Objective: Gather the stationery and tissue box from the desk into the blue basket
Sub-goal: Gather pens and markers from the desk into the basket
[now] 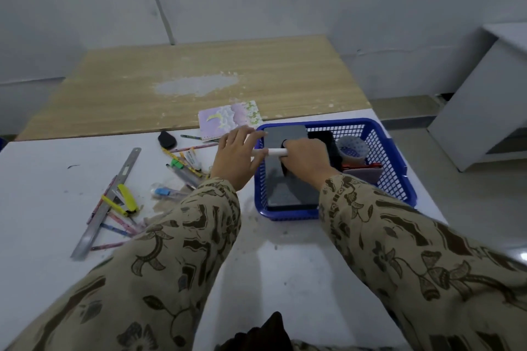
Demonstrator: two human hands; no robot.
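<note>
The blue basket stands on the white desk, right of centre. A grey tissue box lies inside it on the left, beside a translucent cup and some dark and red items. Over the basket's left rim, both hands hold one white pen that lies level. My left hand grips its thinner left end, and my right hand grips the thicker right end. Loose stationery lies to the left: a steel ruler, a yellow cutter, pencils and a green-capped marker.
A pastel notebook lies behind the basket's left corner, across the seam with a wooden table. A black teardrop-shaped item sits near it. A white cabinet stands at the right. Patterned sleeves cover the near desk.
</note>
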